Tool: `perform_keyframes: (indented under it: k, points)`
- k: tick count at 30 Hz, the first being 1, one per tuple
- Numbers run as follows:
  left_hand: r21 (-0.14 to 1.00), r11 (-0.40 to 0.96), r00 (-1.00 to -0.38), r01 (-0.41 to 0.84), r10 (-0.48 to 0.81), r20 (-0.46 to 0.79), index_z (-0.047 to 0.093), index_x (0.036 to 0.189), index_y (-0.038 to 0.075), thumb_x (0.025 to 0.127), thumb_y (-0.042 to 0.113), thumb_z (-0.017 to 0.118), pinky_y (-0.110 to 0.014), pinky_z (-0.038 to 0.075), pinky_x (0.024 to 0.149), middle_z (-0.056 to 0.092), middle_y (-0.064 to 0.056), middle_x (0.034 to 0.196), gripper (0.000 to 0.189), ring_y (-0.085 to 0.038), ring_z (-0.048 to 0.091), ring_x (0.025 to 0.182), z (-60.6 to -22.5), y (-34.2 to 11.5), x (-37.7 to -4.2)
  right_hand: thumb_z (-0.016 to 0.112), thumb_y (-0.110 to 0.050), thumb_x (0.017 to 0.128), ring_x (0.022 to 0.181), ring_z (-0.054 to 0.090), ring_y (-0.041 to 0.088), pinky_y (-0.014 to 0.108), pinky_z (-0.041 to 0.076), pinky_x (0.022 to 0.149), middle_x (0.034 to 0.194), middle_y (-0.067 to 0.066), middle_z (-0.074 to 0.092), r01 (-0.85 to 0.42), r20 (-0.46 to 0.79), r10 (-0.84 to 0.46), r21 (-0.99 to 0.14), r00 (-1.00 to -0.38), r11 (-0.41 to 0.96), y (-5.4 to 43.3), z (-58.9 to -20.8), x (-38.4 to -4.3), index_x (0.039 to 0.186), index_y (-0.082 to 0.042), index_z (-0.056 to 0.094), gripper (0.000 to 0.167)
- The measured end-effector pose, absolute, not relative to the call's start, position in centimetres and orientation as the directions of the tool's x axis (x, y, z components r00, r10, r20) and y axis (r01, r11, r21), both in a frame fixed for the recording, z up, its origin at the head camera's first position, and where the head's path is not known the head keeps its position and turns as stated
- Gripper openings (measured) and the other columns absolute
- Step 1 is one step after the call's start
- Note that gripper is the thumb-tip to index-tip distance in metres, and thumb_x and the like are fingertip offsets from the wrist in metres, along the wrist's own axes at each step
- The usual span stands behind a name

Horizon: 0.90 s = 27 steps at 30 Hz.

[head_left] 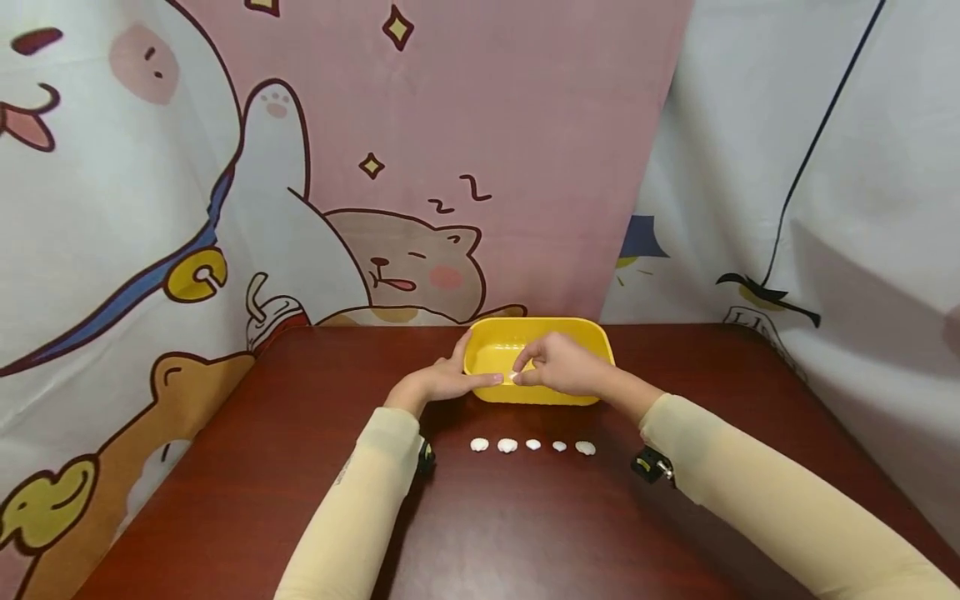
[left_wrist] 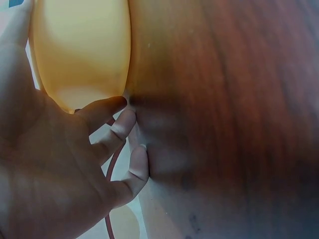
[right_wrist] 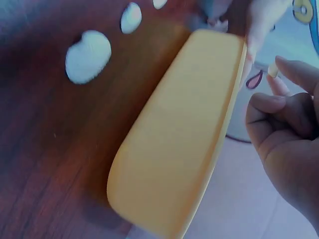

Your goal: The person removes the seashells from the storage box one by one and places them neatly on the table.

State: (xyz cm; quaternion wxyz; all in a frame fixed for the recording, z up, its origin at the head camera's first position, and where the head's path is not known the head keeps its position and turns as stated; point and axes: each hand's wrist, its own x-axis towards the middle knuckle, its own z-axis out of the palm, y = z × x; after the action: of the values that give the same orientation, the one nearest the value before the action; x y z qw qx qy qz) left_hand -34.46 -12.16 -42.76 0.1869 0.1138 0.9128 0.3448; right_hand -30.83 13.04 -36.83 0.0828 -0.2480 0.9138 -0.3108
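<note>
A yellow plastic basin (head_left: 543, 394) stands on the table. At its left end my left hand (head_left: 441, 380) holds it, thumb lying along the front rim and fingers spread round the outside; its lower fingers rest by the table in the left wrist view. Above the basin, near the front rim, my right hand (head_left: 568, 365) pinches a small white seashell (right_wrist: 272, 70) between thumb and fingertip, its other fingers curled in. Several white seashells (head_left: 507, 446) lie in a row on the table in front of the basin, apart from both hands.
The dark reddish-brown wooden table (head_left: 525, 525) runs back to a cloth backdrop (head_left: 525, 167) with cartoon animals. White cloth (head_left: 862, 208) hangs at the right. A small black device is strapped at each wrist.
</note>
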Motion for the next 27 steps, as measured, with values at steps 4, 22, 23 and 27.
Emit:
perform_keyframes:
  k: [4,22,23,27]
  points:
    - [0.677,0.733,-0.912,0.067,0.32,-0.256,-0.008,0.17,0.042,0.084,0.082,0.067,-0.067,0.03,0.125,0.029,-0.03,0.17,0.122,-0.045,0.031,0.158,-43.0,-12.3,-34.2,0.08,-0.022,0.096,0.059,0.041,0.009,0.024,0.036,0.058,0.062,-0.008,0.046,-0.496,0.047,-0.582,-0.58,-0.812,0.646,12.2,-37.3,-29.3,0.101,-0.014,0.082,0.01]
    - [0.694,0.717,-0.914,0.06,0.32,-0.251,-0.006,0.17,0.044,0.08,0.084,0.071,-0.067,0.029,0.124,0.031,-0.027,0.168,0.125,-0.042,0.032,0.155,-43.2,-11.8,-34.5,0.081,-0.014,0.093,0.056,0.043,0.006,0.02,0.035,0.055,0.063,-0.008,0.053,-0.473,-0.036,-0.647,-0.652,-0.761,0.593,10.5,-39.8,-23.8,0.095,-0.013,0.079,0.003]
    - [0.695,0.717,-0.914,0.059,0.319,-0.252,-0.007,0.17,0.045,0.079,0.085,0.07,-0.067,0.029,0.125,0.03,-0.026,0.169,0.125,-0.042,0.031,0.156,-43.2,-11.9,-34.5,0.081,-0.015,0.094,0.057,0.044,0.005,0.019,0.036,0.055,0.064,-0.008,0.055,-0.476,-0.035,-0.651,-0.652,-0.758,0.59,10.5,-39.9,-23.6,0.095,-0.013,0.078,0.003]
    - [0.689,0.723,-0.911,0.048,0.314,-0.265,-0.009,0.169,0.047,0.079,0.085,0.07,-0.067,0.027,0.126,0.024,-0.026,0.173,0.125,-0.042,0.026,0.16,-42.9,-12.0,-34.5,0.081,-0.014,0.093,0.054,0.044,0.002,0.019,0.036,0.054,0.061,-0.009,0.057,-0.488,-0.034,-0.669,-0.656,-0.743,0.576,10.0,-40.5,-22.6,0.095,-0.013,0.078,0.003]
